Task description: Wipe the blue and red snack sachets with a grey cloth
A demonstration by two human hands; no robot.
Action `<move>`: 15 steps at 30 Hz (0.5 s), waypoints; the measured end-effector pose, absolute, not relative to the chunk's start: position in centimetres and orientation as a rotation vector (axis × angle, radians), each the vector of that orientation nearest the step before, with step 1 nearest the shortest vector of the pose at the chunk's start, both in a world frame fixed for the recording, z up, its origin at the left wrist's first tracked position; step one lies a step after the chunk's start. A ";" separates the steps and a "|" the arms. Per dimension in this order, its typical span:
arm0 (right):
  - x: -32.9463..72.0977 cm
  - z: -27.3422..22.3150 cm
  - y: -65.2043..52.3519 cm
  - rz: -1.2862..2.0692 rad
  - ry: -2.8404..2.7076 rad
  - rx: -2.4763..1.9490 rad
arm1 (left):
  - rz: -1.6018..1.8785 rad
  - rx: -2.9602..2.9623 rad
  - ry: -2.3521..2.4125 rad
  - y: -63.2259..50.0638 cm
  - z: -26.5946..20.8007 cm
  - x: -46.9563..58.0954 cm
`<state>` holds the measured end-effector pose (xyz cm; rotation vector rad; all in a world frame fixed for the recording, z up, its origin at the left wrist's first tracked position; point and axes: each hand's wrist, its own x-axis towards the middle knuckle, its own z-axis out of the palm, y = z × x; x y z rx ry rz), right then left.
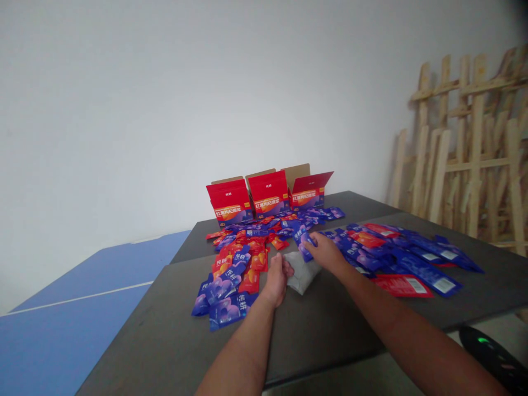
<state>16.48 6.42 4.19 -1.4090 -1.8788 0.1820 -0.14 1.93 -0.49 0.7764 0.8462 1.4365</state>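
My right hand (325,250) is closed around the lower end of a purple-blue pouch (302,237) with pale print. Below that pouch, a whitish-grey bag or cloth (302,275) lies on the dark table; I cannot tell which it is. My left hand (278,275) is closed at the left edge of this whitish piece, its fingers curled. To the left, red and purple pouches (229,311) lie overlapping. On the right, a bigger spread of purple-blue and red pouches (423,269) has several with their barcodes facing up.
Three red printed cartons (270,206) with raised lids stand at the back of the dark table (165,341), loose pouches in front of them. A blue table (103,286) adjoins on the left. Wooden frames (474,148) lean by the wall; a black device (490,352) is at lower right.
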 end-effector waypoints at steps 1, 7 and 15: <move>17.2 4.4 6.9 0.097 -1.914 -1.484 | 1.448 0.797 0.849 2.0 -0.6 -0.1; 19.0 3.6 7.9 -0.204 -2.348 -1.570 | 1.409 0.847 0.864 2.1 -0.6 0.0; 15.7 2.1 5.4 -0.001 -1.864 -1.451 | 1.374 0.981 0.888 2.1 -1.1 -0.2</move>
